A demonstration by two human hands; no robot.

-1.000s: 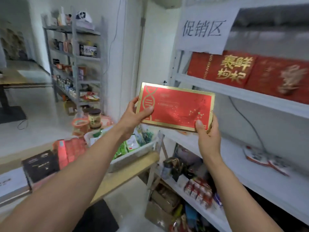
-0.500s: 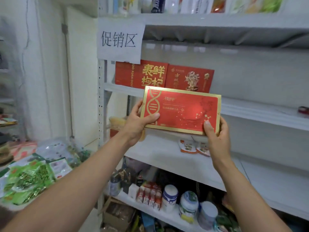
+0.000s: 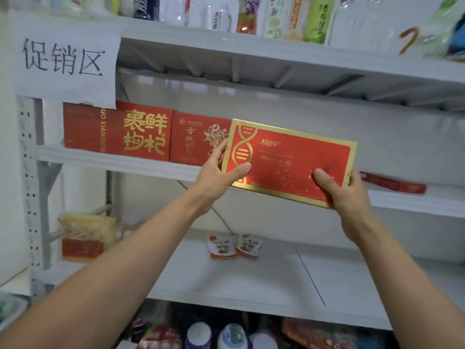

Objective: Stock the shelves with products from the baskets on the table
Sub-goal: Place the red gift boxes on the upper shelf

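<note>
Head view: two bare arms reach up to a white rack; one flat box is carried between them
Left fingers (image 3: pixel 241 169): closed on the left end of the gift box (image 3: pixel 294 157); thumb on the front face, the others behind it; left hand (image 3: pixel 214 182) under that corner
Right fingers (image 3: pixel 323 178): holding the lower right corner of the same box; thumb on the front, the rest hidden behind; right hand (image 3: pixel 349 197) beneath
Gift box: red with a gold border; held in the air, face to the camera, right end tilted lower; in front of the middle shelf (image 3: pixel 125 162) and, by my judgement, not yet resting on it
Neighbours: a large red carton (image 3: pixel 141 132) and a second red carton (image 3: pixel 193 139) stand at the shelf's left; the box's left end is just beside the second; a flat red pack (image 3: pixel 392 183) lies to the right
Further out: paper sign (image 3: pixel 63 59) on the upright; bottles (image 3: pixel 251 16) on the top shelf; snack packets (image 3: pixel 234 246) on the lower shelf; the baskets are out of view
Risk: the low right corner could catch the shelf lip; a push leftward could knock the second carton back; set upright on its thin edge, the box may tip forward once released
</note>
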